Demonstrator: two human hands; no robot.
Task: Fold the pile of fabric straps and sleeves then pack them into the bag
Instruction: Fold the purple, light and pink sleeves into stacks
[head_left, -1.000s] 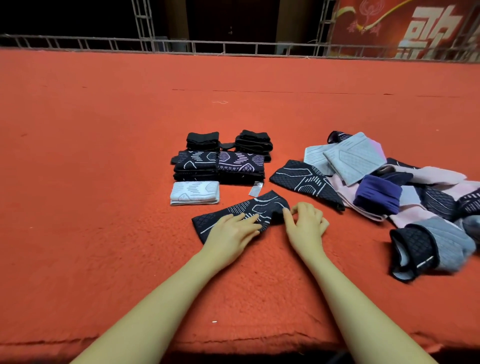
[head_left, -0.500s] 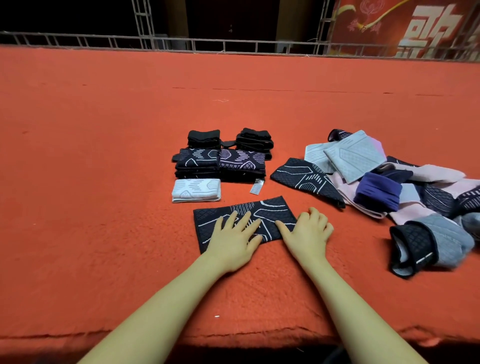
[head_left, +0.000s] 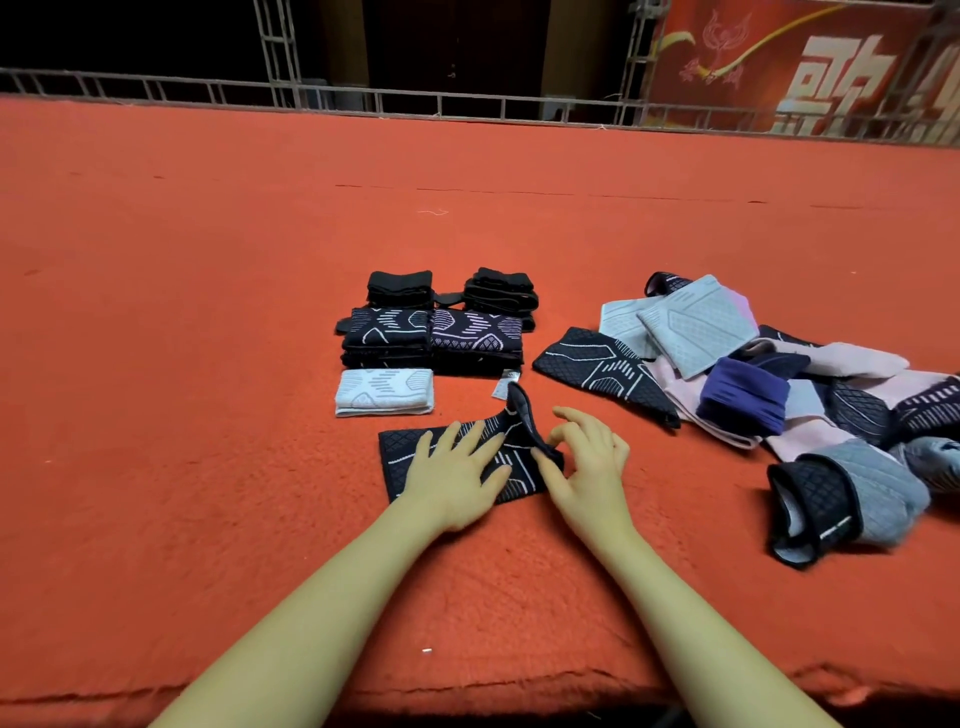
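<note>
A black sleeve with white line pattern lies on the red carpet in front of me. My left hand presses flat on its middle with straight fingers. My right hand pinches the sleeve's right end between thumb and fingers and lifts it up off the carpet. Behind it stand folded stacks: black patterned ones, a purple-patterned one, plain black ones and a white one. An unfolded pile of grey, pink, purple and black pieces lies to the right. No bag is in view.
A small white tag lies beside the stacks. A black-and-grey rolled sleeve sits at the near right. The carpet's front edge runs below my forearms. A metal railing and red banner stand at the back.
The sleeve was spread flat under both hands half a second ago. Now my right hand has taken hold of its right end and raised it, while the left keeps pressing.
</note>
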